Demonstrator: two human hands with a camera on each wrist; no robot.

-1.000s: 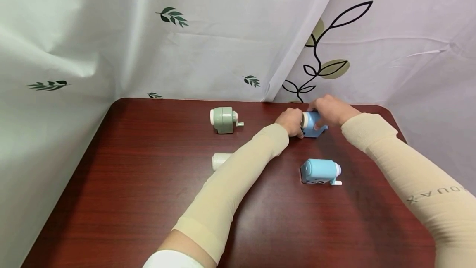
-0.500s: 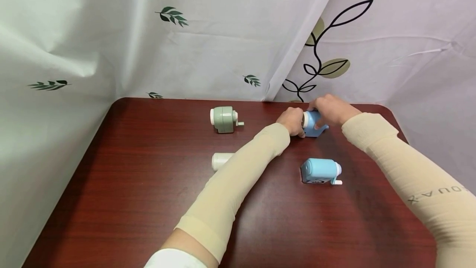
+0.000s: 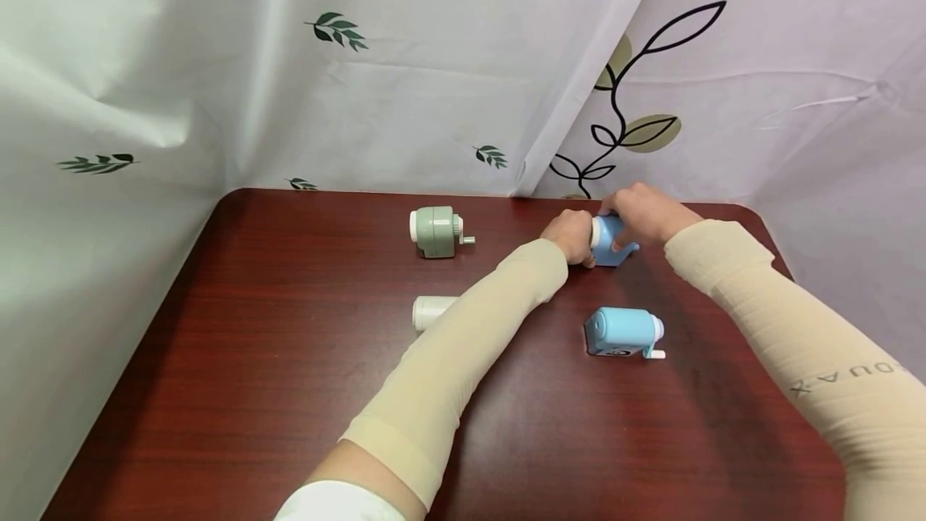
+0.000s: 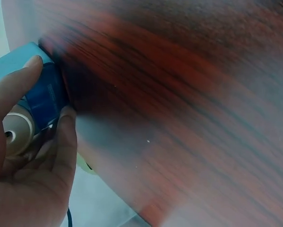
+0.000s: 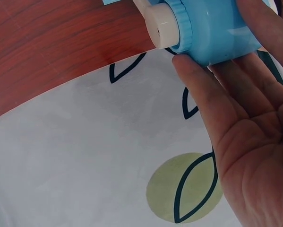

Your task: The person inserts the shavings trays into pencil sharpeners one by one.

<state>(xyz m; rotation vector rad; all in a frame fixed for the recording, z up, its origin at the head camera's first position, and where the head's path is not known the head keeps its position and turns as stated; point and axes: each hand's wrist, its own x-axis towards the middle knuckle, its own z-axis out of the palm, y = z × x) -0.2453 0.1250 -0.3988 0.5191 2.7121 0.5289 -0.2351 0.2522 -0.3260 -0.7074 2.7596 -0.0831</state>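
A blue crank pencil sharpener (image 3: 606, 253) stands at the back right of the table, between both hands. My left hand (image 3: 568, 236) grips its front end; in the left wrist view the thumb lies on the blue body (image 4: 46, 97) and the fingers reach past a cream round part (image 4: 19, 128). From the other side my right hand (image 3: 644, 212) holds the sharpener's rounded body (image 5: 221, 30), thumb on one side and fingers on the other. The white crank knob (image 5: 161, 26) sticks out beside the right fingertips.
A green crank sharpener (image 3: 436, 233) stands at the back middle. In front of it, a white cylinder-shaped thing (image 3: 432, 313) is partly covered by the left sleeve. A light-blue crank sharpener (image 3: 622, 330) sits nearer, below the hands. White patterned cloth (image 3: 405, 103) hangs behind the table.
The left hand shifts very slightly to the right against the front of the blue sharpener. The right hand and the other things stay put.
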